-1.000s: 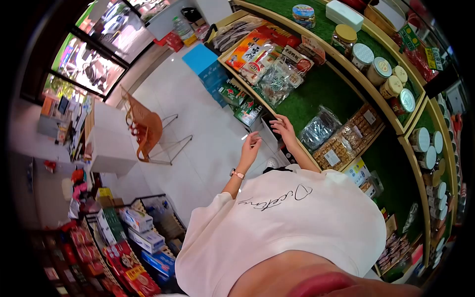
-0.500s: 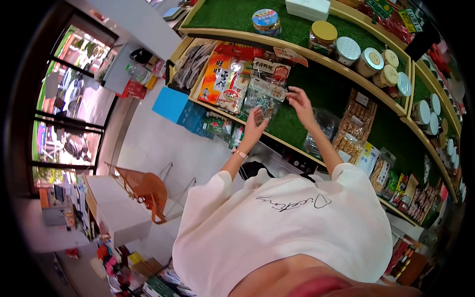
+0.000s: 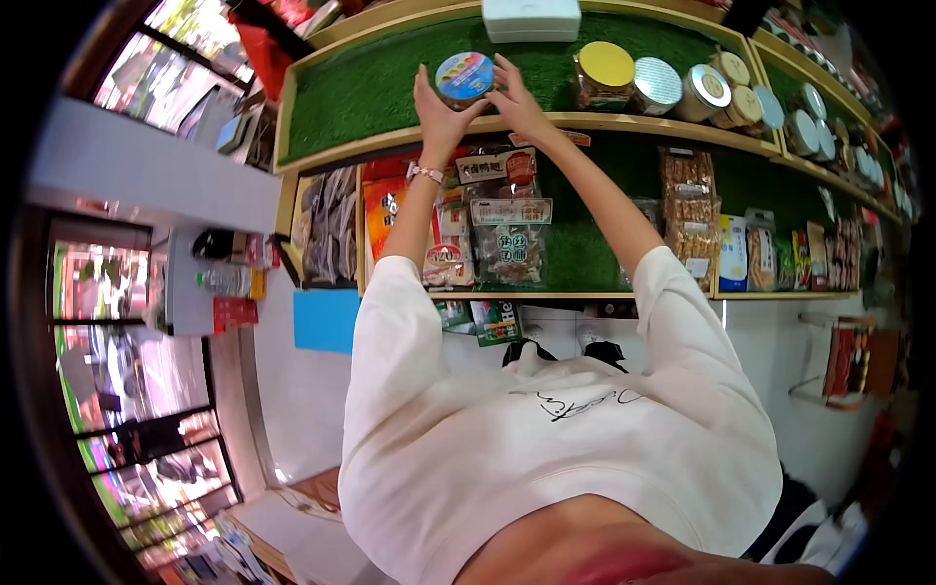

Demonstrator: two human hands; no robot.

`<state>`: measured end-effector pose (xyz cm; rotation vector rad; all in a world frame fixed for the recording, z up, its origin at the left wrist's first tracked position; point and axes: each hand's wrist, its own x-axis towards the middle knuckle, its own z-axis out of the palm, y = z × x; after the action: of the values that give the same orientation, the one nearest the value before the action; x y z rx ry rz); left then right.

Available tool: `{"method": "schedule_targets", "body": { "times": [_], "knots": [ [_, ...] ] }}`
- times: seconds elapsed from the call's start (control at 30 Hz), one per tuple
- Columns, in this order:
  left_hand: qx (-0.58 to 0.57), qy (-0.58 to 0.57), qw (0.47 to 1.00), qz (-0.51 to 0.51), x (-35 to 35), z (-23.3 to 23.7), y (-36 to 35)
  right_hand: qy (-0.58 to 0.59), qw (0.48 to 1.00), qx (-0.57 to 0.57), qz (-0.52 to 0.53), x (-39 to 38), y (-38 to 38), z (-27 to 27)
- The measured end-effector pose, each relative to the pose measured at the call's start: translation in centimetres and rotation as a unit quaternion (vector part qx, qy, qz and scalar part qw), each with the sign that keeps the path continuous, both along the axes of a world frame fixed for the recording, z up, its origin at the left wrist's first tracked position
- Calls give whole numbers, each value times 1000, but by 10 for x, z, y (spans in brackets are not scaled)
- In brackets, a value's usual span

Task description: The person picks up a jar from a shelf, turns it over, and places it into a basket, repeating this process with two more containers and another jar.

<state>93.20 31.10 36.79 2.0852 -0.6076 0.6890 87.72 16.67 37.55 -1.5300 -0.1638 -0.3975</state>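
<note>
On the green upper shelf stands a round clear jar with a blue printed lid (image 3: 464,76), between my two hands. My left hand (image 3: 444,119) is at its left side, fingers stretched upward a little apart from the lid and thumb reaching toward its near side. My right hand (image 3: 520,105) curves around the right side, fingers spread, fingertips right at the lid's edge. Both thumbs come close together in front of the jar. Below my forearms, a clear bag of dark snacks (image 3: 511,255) and an orange-red snack bag (image 3: 385,210) lie on the lower shelf.
A white box (image 3: 531,21) is behind the jar. To the right stand a yellow-lidded jar (image 3: 604,73), a silver-lidded jar (image 3: 657,84) and several more. Wooden edging (image 3: 673,125) borders the shelf. Packs of nut bars (image 3: 690,229) lie lower right; a blue box (image 3: 323,320) is below left.
Both hands have left the snack bags on the lower shelf and reached up to either side of the blue-lidded jar. The view has turned and shifted along the shelves.
</note>
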Motion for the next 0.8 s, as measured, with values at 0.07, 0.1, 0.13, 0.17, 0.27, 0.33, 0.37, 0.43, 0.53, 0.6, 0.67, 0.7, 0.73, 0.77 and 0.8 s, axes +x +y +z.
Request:
{"method": "schedule_targets", "body": {
  "times": [0.07,0.1,0.13,0.17,0.27,0.33,0.37,0.43,0.53,0.6,0.67,0.7,0.73,0.77,0.8],
  "knots": [
    [-79,94,986,-117,23,-3,-3,31,998,31,-35,19,3,4],
    [-156,178,952,-192,28,-8,-5,49,997,22,-46,23,3,1],
    [-156,208,948,-185,33,-11,-5,67,996,13,-54,23,5,0],
    [-150,187,954,-179,34,-16,-4,52,998,27,-37,22,9,-5],
    [-142,121,968,-169,33,-15,-9,5,997,77,3,17,6,-7],
    [-200,74,957,-197,26,-2,-16,-71,997,20,-9,0,9,11],
    [-232,47,949,-209,22,5,-22,-111,994,-13,-17,-6,6,22],
    [-270,8,936,-225,-1,39,-29,-186,981,-22,-58,-35,7,57],
    [-285,55,919,-268,-71,90,-37,-185,969,-129,-99,-103,-17,93],
    [-296,118,890,-325,-123,95,-41,-181,967,-143,-113,-161,-28,102],
    [-277,154,868,-382,-163,95,-49,-153,954,-201,-163,-220,-41,90],
    [-245,143,874,-394,-182,89,-55,-133,935,-250,-212,-251,-44,83],
    [-264,242,824,-439,-216,96,-60,-96,932,-262,-229,-281,-48,73],
    [-222,192,840,-456,-225,75,-67,-57,929,-273,-246,-310,-50,61],
    [-219,234,814,-485,-247,62,-76,-19,939,-234,-253,-340,-50,50]
  ]
}}
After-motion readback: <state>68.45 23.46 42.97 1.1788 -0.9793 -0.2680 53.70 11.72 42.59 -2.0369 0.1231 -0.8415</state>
